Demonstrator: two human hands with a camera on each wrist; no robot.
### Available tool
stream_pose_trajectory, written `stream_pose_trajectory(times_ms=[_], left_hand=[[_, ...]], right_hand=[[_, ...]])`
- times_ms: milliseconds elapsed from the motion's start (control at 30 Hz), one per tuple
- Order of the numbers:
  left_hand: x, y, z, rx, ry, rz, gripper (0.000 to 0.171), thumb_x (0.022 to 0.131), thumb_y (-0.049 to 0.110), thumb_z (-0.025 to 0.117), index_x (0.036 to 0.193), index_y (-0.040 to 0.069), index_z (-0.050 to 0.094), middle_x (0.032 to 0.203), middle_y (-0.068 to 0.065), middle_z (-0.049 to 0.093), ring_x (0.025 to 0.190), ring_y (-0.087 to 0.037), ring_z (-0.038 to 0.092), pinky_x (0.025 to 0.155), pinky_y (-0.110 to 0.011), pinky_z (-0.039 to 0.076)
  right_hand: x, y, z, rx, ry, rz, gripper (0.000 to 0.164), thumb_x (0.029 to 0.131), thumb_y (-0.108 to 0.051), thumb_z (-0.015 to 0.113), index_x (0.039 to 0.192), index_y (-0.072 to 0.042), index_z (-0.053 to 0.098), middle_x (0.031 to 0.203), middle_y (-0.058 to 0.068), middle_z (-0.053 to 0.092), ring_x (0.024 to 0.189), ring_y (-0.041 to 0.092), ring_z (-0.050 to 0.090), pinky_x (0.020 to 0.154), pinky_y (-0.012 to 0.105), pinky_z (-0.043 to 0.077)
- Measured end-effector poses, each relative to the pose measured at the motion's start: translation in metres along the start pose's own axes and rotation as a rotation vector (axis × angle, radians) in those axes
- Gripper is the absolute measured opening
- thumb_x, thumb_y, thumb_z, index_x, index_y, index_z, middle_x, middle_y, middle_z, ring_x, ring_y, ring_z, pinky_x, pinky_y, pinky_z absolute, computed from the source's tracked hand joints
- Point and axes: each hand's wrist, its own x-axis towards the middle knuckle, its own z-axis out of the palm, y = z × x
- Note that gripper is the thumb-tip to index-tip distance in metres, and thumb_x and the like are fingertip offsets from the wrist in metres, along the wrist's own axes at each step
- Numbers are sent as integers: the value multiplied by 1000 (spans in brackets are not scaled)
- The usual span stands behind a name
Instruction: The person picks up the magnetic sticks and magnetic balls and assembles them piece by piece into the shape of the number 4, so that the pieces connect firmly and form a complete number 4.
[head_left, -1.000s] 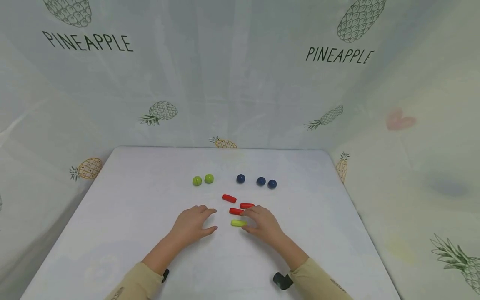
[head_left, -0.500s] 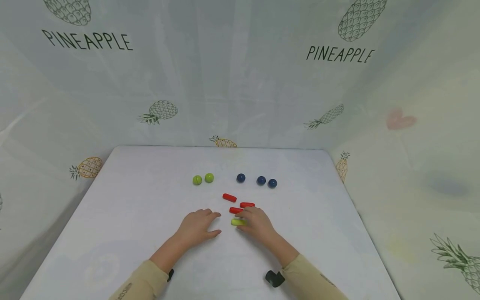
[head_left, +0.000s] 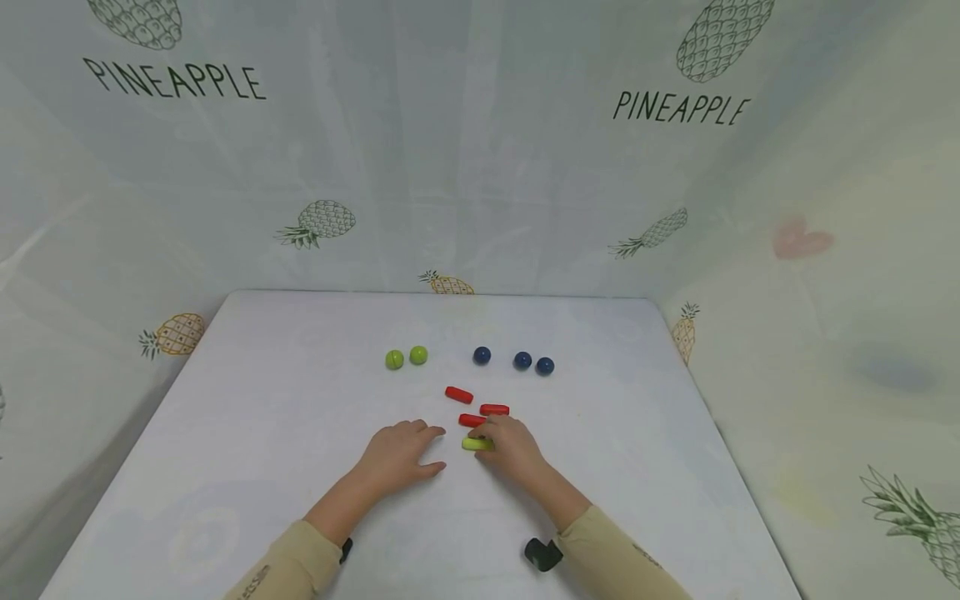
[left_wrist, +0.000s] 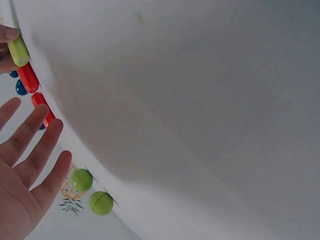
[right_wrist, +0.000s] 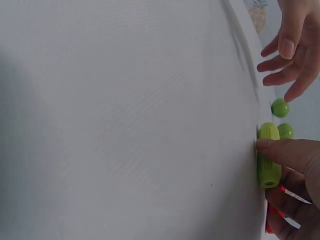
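Yellow-green cylinder: lies roughly midway between the left and right edges of the bench, its length about parallel to the far edge. Right hand pinches it, thumb on the near-edge side, a finger on the far-edge side, the gap between them no wider than the piece. Cannot tell whether it bears fully on the bench or is slightly raised.

Left hand holds nothing; fingers spread, thumb well apart from them, tips pointing at the cylinder's left end without touching.

Handling notes (my judgement): a round piece probably rolls if squeezed off-centre, so I should press thumb and finger evenly across its thickness, close to mid-length, and raise it straight up. Light pressure ought to do. The nearest red cylinder lies just beyond, partly behind my fingers, so a sweep toward the far edge risks nudging it; the second red cylinder and third red cylinder have more room. Green ball and dark blue ball, nearer the far edge, are well apart from my fingertips.

Pose: both forearms come in from the near side and slant inward. Right wrist is low, palm turned toward the left edge; remaining fingers curl behind the pinch. Left palm faces the right edge.
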Motion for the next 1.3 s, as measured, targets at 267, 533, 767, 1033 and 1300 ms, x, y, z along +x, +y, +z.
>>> stream_pose_trajectory(times_ms=[267, 533, 767, 1033, 1300], left_hand=[[2, 1, -2, -23, -5, -17, 55, 83, 49, 72, 126, 17, 63, 111, -3, 64, 100, -22, 61, 82, -41, 52], [2, -5, -2, -58, 20, -45, 54, 84, 48, 72, 128, 18, 62, 113, -2, 64, 103, -21, 60, 84, -41, 51], [1, -13, -5, -74, 67, -35, 52, 84, 46, 73, 126, 16, 63, 110, -2, 64, 101, -21, 61, 82, -40, 52], [-1, -26, -10, -94, 99, -84, 51, 85, 45, 72, 126, 18, 62, 114, -1, 63, 106, -22, 60, 84, -42, 51], [-1, -38, -11, -153, 101, -149, 52, 86, 45, 70, 130, 19, 60, 122, -4, 62, 112, -26, 58, 88, -46, 49]], right_hand=[[3, 1, 1, 31, -22, 16, 30, 80, -18, 81, 109, -16, 74, 101, -7, 69, 99, 17, 59, 90, 37, 49], [10, -3, -1, 132, -37, 20, 29, 80, -18, 82, 107, -15, 74, 91, -11, 64, 84, 9, 57, 80, 30, 50], [17, -8, -3, 157, -40, 15, 34, 78, -15, 83, 110, -15, 73, 89, -11, 60, 82, 7, 55, 80, 27, 49], [27, -14, -5, 211, -43, -8, 31, 81, -14, 80, 112, -16, 72, 94, -10, 62, 86, 7, 56, 81, 25, 50], [42, -23, -7, 199, -57, -5, 32, 83, -17, 80, 114, -18, 72, 94, -10, 62, 87, 10, 54, 81, 25, 49]])
